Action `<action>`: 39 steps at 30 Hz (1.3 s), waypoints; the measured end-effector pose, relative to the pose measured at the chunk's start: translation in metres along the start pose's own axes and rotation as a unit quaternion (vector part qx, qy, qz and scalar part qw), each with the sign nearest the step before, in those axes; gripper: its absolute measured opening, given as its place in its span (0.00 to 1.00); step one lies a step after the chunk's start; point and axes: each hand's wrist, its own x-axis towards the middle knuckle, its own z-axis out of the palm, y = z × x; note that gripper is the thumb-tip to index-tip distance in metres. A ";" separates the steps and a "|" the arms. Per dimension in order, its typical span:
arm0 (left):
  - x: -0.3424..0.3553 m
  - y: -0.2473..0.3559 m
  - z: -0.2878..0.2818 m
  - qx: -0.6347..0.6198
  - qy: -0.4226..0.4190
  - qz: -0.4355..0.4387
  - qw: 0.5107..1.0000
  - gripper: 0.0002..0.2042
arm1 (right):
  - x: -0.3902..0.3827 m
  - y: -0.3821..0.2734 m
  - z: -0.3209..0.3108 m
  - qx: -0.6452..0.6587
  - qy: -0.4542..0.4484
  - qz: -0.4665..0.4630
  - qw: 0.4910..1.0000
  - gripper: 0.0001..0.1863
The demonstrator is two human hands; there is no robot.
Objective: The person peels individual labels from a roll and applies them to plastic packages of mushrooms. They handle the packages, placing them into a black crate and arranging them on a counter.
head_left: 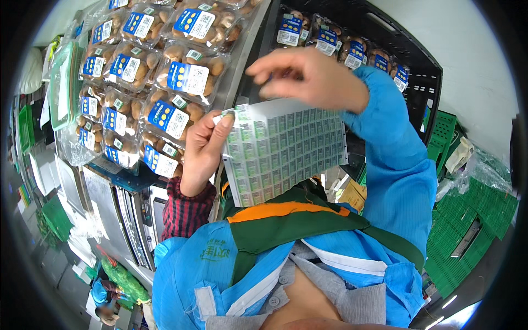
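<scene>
My left hand [202, 147] pinches the left edge of a sheet of small green and white stickers [286, 151], held up in front of my chest. My right hand [306, 77] is above the sheet's top edge with its fingers pinched together near the upper left corner; whether a sticker is between them I cannot tell. Clear packs of brown mushrooms with blue labels [181, 77] fill a metal shelf just left of my hands. A black plastic crate [418, 71] behind my right hand holds more mushroom packs [352, 49].
Green plastic crates [467, 220] are stacked at the right. The metal shelf front [126, 214] runs down at the left, with green baskets [25, 126] and bags beyond it. A person in blue [104, 300] crouches far below at the lower left.
</scene>
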 end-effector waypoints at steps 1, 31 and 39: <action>0.003 0.004 0.005 0.027 -0.023 0.019 0.999 0.11 | -0.002 -0.016 0.005 -0.035 -0.011 -0.003 0.999 0.14; -0.012 0.004 -0.045 -0.020 0.255 -0.028 0.966 0.14 | -0.086 0.218 0.033 0.045 0.450 0.376 0.809 0.26; -0.004 0.001 -0.042 -0.070 0.213 -0.065 0.972 0.13 | -0.140 0.239 0.003 -0.034 0.512 0.350 0.784 0.21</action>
